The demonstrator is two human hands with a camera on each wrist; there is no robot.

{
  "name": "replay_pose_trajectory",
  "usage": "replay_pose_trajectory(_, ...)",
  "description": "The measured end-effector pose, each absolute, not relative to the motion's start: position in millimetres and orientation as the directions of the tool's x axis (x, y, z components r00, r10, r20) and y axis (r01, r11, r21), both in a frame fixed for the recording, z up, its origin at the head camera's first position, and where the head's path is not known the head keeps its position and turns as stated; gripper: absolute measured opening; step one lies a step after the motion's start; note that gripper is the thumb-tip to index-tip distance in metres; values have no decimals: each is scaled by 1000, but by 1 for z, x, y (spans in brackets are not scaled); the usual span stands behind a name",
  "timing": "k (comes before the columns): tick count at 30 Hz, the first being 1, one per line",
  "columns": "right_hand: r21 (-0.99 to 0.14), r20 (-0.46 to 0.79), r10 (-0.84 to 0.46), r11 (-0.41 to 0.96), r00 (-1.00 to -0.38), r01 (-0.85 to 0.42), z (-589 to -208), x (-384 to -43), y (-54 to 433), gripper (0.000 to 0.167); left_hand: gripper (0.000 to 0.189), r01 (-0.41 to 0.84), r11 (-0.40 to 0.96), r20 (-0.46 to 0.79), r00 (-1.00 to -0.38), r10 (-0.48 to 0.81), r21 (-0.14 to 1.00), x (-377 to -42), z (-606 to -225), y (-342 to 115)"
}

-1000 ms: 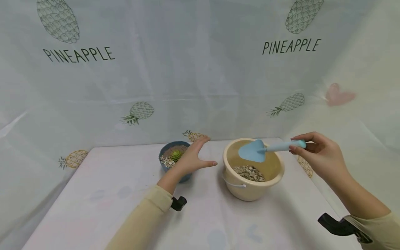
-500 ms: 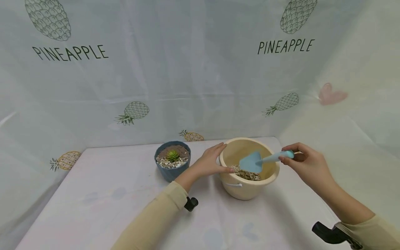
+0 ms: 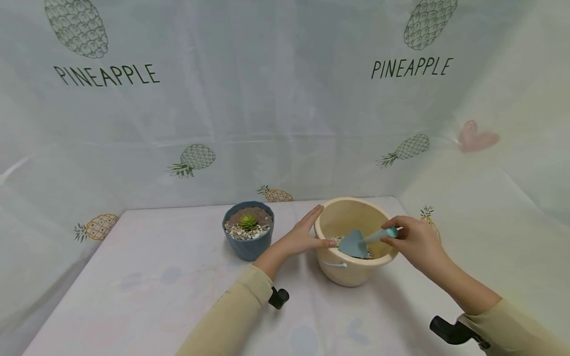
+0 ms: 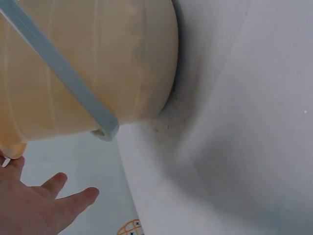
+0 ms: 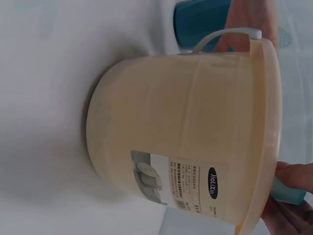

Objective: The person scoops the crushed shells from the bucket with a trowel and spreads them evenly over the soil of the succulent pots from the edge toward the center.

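My right hand (image 3: 416, 241) pinches the pale turquoise handle of a small blue garden trowel (image 3: 354, 244) over the cream bucket (image 3: 352, 274). The trowel's blade points down inside the bucket, at the gravel (image 3: 370, 255); how deep its tip goes is hidden. In the right wrist view, fingers and thumb (image 5: 296, 176) hold the handle end (image 5: 287, 192) just beyond the rim. My left hand (image 3: 299, 238) rests against the bucket's left rim, thumb at the edge. In the left wrist view its fingers (image 4: 78, 201) are spread and fairly straight beside the bucket wall (image 4: 98, 63).
Left of the bucket stands a blue-grey pot (image 3: 249, 247) with a green succulent (image 3: 248, 221), soil and pebbles. The bucket's grey-white bail handle (image 4: 73, 83) hangs down its side. A pale cloth covers the table (image 3: 178, 296); a pineapple-print curtain (image 3: 267, 99) hangs behind.
My left hand has moved right from in front of the pot to the bucket's rim. My right hand has moved left and down, lowering the trowel into the bucket.
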State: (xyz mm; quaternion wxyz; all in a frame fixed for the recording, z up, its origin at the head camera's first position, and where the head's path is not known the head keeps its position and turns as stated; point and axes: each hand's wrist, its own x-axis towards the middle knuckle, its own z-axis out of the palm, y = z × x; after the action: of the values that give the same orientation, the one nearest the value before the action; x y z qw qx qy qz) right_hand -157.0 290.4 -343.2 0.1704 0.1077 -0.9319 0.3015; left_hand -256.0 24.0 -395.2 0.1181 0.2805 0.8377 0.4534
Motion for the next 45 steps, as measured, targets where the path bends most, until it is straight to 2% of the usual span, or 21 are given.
replay_pose_trajectory(6,-468,342,-209,807,-916,-359,-343,-162,292,21,101,335,414,41,-816,577,846,-253,-394,24)
replay_pose_trajectory(10,-445,334,-313,779,-889,-442,-341,-163,295,26,101,319,400,41,-822,568,859,-253,-395,24)
replay_pose_trajectory(16,-504,278,-391,719,-878,-479,-342,-173,303,26,99,292,383,27,-824,567,876,-253,-397,24)
replay_pose_trajectory(29,-780,160,-265,556,-951,-286,-358,-187,320,16,102,269,369,23,-833,552,890,-253,-400,26)
replay_pose_trajectory(36,-845,200,-198,461,-960,-272,-365,-186,321,19,101,273,353,32,-828,559,895,-255,-397,26)
replay_pose_trajectory(45,-872,251,-96,409,-963,-268,-374,-181,315,25,100,262,359,19,-829,558,896,-253,-400,26)
